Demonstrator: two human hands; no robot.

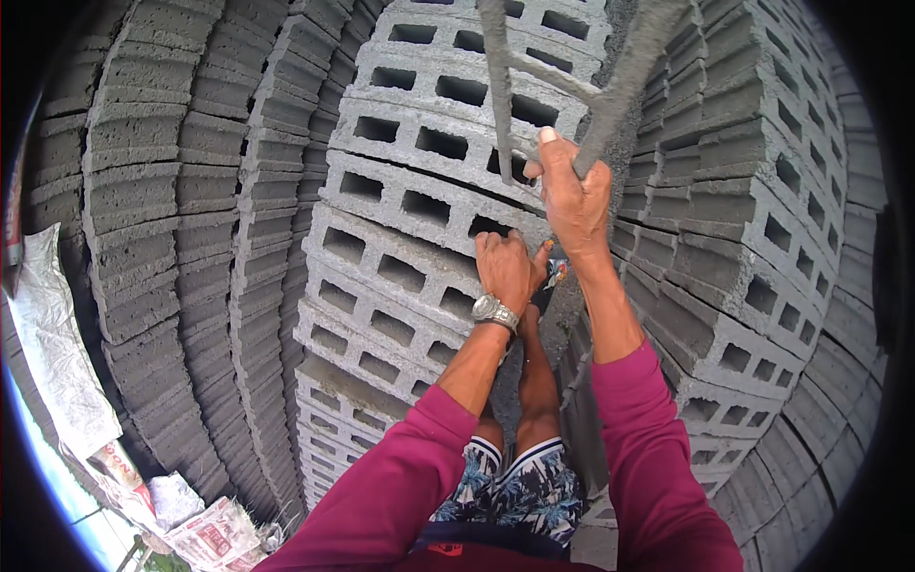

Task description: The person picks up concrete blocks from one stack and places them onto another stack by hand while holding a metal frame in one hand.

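Observation:
My right hand (577,195) is closed round the end of a rough grey bar. The bar belongs to a forked frame (624,81) crusted with what looks like cement, joined by a crosspiece to a second, thinner bar that ends over the blocks. Just below and left of it, my left hand (507,265), with a watch at the wrist, has its fingers hooked at the opening of a hollow concrete block (429,234). The fingertips go out of sight there; the thumb points toward the right. That block lies in a tall stack with its rectangular holes facing up toward me.
More stacked blocks (729,276) rise on the right, and rows of grey block sides (143,191) stand on the left. A narrow gap with my legs (538,381) runs between the stacks. Crumpled white sacks (62,343) and printed packaging (214,534) lie at the lower left.

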